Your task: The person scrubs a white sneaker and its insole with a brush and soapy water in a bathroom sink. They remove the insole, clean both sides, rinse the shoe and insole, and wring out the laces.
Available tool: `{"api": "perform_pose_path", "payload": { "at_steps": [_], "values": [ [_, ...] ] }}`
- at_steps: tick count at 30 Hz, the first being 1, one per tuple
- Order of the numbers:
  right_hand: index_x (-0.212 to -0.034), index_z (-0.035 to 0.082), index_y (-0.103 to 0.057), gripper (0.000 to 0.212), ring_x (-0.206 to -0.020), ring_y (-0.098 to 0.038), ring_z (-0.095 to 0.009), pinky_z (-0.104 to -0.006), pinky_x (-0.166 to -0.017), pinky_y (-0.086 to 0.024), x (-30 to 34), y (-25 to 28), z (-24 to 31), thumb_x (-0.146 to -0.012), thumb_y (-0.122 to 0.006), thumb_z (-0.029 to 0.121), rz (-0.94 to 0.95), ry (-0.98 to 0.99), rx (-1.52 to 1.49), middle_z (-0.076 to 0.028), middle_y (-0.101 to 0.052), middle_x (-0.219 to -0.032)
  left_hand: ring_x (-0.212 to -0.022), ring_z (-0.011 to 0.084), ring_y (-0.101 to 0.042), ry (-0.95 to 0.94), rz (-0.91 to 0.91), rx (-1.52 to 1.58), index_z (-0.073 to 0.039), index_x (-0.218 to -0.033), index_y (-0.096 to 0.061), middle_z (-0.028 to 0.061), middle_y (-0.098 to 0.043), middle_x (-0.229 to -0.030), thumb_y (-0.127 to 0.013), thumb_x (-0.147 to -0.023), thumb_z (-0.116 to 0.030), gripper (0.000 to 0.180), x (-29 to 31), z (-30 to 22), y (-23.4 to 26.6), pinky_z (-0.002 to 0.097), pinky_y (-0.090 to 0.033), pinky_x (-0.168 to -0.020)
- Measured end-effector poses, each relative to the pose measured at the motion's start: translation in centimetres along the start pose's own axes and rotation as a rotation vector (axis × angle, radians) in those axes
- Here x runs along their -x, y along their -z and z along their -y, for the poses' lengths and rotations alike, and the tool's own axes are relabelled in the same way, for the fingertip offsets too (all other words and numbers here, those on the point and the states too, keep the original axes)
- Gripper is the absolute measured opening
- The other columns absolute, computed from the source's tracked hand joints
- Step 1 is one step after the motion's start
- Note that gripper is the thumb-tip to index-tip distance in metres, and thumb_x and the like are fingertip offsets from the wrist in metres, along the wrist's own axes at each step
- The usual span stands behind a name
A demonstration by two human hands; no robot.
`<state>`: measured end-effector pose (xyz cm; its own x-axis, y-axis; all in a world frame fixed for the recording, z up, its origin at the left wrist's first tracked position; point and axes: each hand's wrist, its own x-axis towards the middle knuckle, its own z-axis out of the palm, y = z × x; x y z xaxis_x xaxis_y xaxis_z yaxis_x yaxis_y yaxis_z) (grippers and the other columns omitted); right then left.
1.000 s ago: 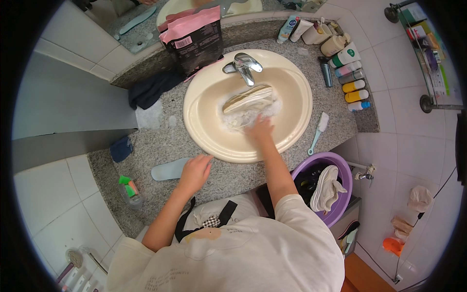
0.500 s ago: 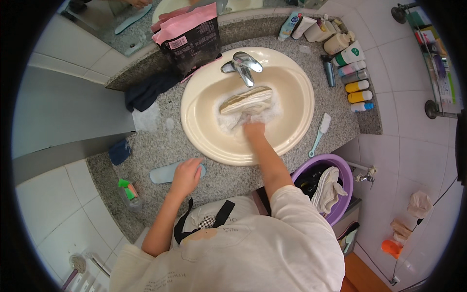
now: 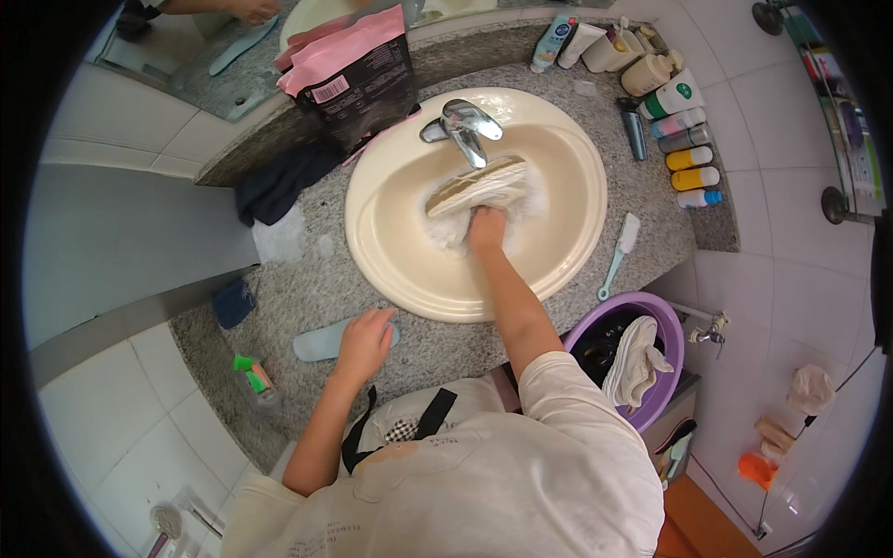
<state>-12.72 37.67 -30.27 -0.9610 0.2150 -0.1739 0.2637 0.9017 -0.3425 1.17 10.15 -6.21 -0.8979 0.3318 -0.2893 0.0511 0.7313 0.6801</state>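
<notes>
In the cream sink (image 3: 383, 265), amid white suds, a pale shoe (image 3: 474, 189) lies on its side with its tan sole turned toward the tap. My right hand (image 3: 487, 230) reaches down to the shoe's near side and grips it; the fingertips are partly hidden by shoe and foam. Over the counter in front of the sink hovers my left hand (image 3: 366, 344), empty, with loosely stretched fingers. Partly beneath it lies a light blue insole (image 3: 321, 343); whether they touch I cannot tell.
A chrome tap (image 3: 462, 126) overhangs the sink. Right of the basin lies a light blue brush (image 3: 620, 251), above a purple basin (image 3: 676, 339) holding another pale shoe (image 3: 636, 363). Several bottles and tubes (image 3: 690, 156) line the back right. A pink-and-black bag (image 3: 358, 88) and dark cloth (image 3: 279, 181) sit left.
The shoe has shifted slightly right and up in the sink, with my right hand still at its near side. My left hand stays over the insole. The whole view has shifted a little.
</notes>
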Motion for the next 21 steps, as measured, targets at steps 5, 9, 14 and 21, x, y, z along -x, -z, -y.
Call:
{"api": "perform_pose_path", "payload": {
  "at_steps": [5, 9, 14, 21],
  "values": [
    [-0.087, 0.002, -0.066, 0.017, -0.094, -0.059, -0.033, -0.0449, -0.082, -0.048, 1.0, -1.3, -1.4, -0.083, -0.051, 0.010, 0.085, 0.261, 0.089, -0.018, -0.062, -0.098, -0.088, 0.0367, -0.058, -0.033, 0.010, 0.042, -0.001, -0.109, -0.059, 0.0170, -0.061, -0.097, -0.058, -0.082, -0.005, 0.028, -0.5, 0.1, -0.9, 0.0446, -0.046, -0.076],
    [-0.084, 0.002, -0.067, 0.017, -0.093, -0.062, -0.033, -0.0449, -0.081, -0.050, 1.9, 0.4, 0.5, -0.082, -0.051, 0.007, 0.139, 0.294, 0.144, -0.017, -0.063, -0.097, -0.089, 0.0364, -0.059, -0.068, -0.005, 0.029, 0.000, -0.108, -0.060, 0.0169, -0.063, -0.099, -0.059, -0.081, -0.003, 0.027, -1.1, -0.6, -1.3, 0.0440, -0.047, -0.078],
    [-0.086, 0.002, -0.067, 0.014, -0.088, -0.065, -0.032, -0.0423, -0.074, -0.052, 4.1, 4.8, 1.5, -0.077, -0.056, 0.003, 0.338, 0.172, 0.067, -0.017, -0.066, -0.090, -0.088, 0.0261, -0.064, -0.037, 0.020, 0.314, 0.001, -0.108, -0.061, 0.0126, -0.065, -0.093, -0.060, -0.084, -0.004, 0.025, -1.5, -1.8, -1.2, 0.0350, -0.049, -0.080],
    [-0.089, 0.000, -0.066, 0.019, -0.072, -0.066, -0.023, -0.0327, -0.066, -0.052, 7.8, 14.9, 2.4, -0.072, -0.058, 0.001, 0.151, 0.127, -0.529, -0.016, -0.067, -0.084, -0.101, 0.0180, -0.060, 0.176, 0.122, 0.946, 0.000, -0.116, -0.057, 0.0093, -0.064, -0.110, -0.060, -0.089, -0.009, 0.029, -6.6, -3.9, -1.8, 0.0302, -0.046, -0.090]
  ]
}}
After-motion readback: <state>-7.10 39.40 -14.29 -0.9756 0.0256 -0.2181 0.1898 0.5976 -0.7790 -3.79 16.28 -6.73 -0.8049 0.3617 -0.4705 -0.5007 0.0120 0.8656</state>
